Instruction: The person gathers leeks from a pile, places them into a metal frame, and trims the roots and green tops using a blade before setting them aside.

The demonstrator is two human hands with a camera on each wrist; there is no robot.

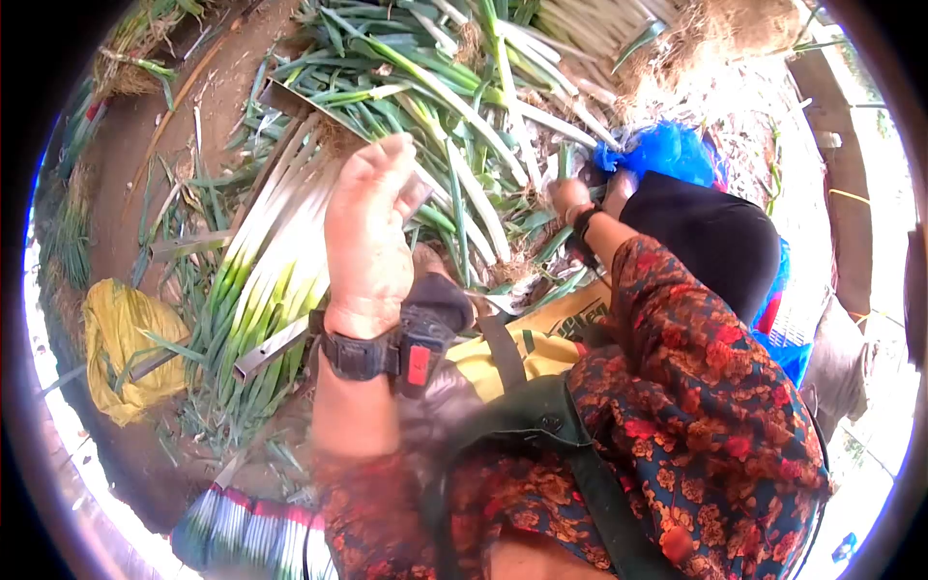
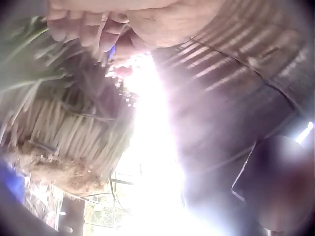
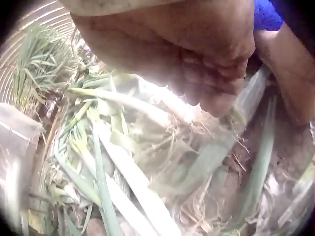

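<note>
My left hand (image 1: 367,232) is raised beside a metal frame (image 1: 271,348) of white-stemmed leeks (image 1: 280,222). Its fingers bend loosely at the top, and nothing shows in them; the left wrist view has the same hand (image 2: 142,22) at its upper edge. Low over loose leeks (image 1: 493,217), near a bare foot, my right hand (image 1: 570,198) has curled fingers. A green leaf (image 3: 251,96) passes at its fingertips in the right wrist view, seemingly gripped by this hand (image 3: 182,54); the palm side is partly hidden.
A yellow bag (image 1: 130,348) lies at the left, and blue plastic (image 1: 672,153) by the foot. Bundled leeks with roots (image 1: 715,39) lie at the top. A striped bundle (image 1: 242,532) sits at the lower left.
</note>
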